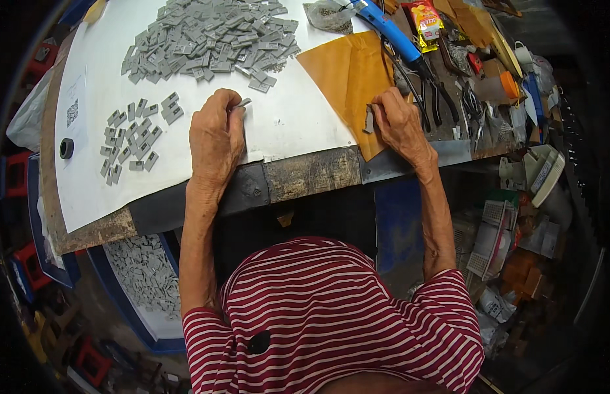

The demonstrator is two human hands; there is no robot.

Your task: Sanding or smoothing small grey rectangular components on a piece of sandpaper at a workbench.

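Note:
My left hand [216, 138] is closed over the white sheet [292, 128], pinching a small flat grey piece [244, 103] between thumb and fingers. To the right, my right hand [400, 125] is closed above a tan paper sheet [347, 72]. Its fingertips grip a small dark grey strip [368, 120], whose kind I cannot make out. A large heap of small rectangular grey pieces [213, 43] lies at the far side of the white sheet. Several more grey pieces [131, 141] are spread out left of my left hand.
A blue-handled tool [391, 29] and black-handled pliers [442, 105] lie at the right. A clear bag of tiny parts [329, 16] sits beyond the paper. A black ring [66, 148] rests at the left. Below the worn table edge [311, 174] stands a blue bin [126, 320] of grey pieces.

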